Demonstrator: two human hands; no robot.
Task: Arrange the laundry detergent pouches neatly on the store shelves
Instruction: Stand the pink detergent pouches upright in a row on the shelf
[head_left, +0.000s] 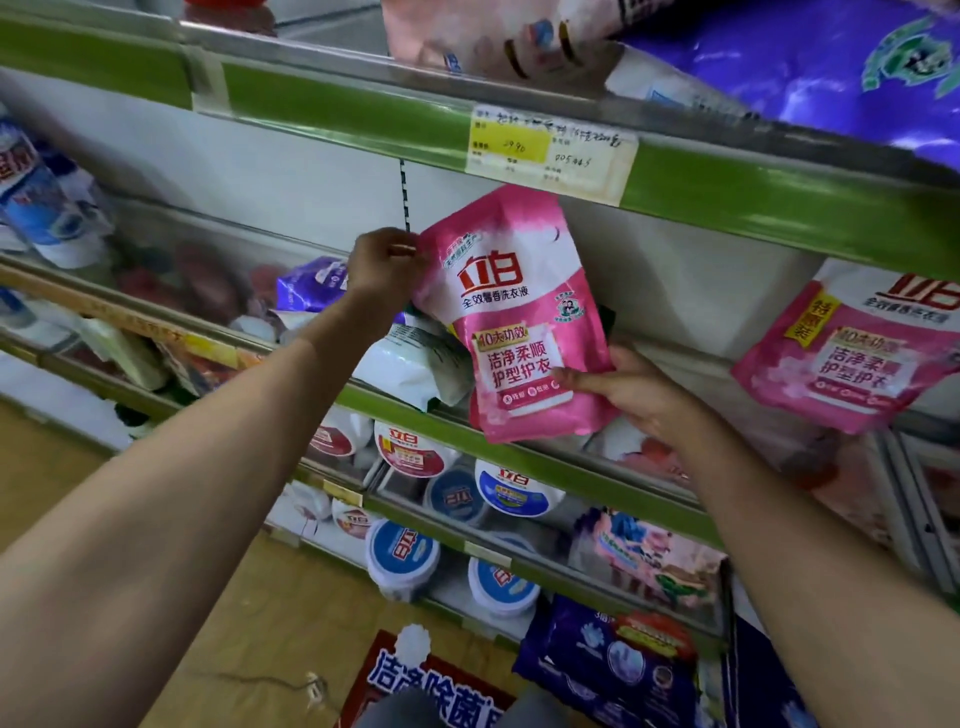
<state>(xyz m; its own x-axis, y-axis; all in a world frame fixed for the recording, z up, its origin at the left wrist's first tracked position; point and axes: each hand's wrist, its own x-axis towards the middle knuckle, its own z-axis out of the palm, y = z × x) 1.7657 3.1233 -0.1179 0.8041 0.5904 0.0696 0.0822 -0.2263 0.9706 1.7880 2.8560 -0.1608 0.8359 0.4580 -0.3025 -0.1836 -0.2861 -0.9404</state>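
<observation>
A pink and white laundry detergent pouch (511, 312) is held upright in front of the middle shelf (519, 457), tilted a little to the left. My left hand (382, 267) pinches its upper left edge. My right hand (631, 392) grips its lower right side, thumb on the front. A second pink pouch (852, 353) leans on the same shelf at the right. White and purple pouches (410, 364) lie flat on the shelf behind the held pouch.
The upper shelf edge (779, 192) with a yellow price tag (550, 150) hangs just above the held pouch; purple (831, 78) and pink bags sit on it. Round tubs (410, 452) fill lower shelves. Purple packs (613, 670) and a red box sit near the floor.
</observation>
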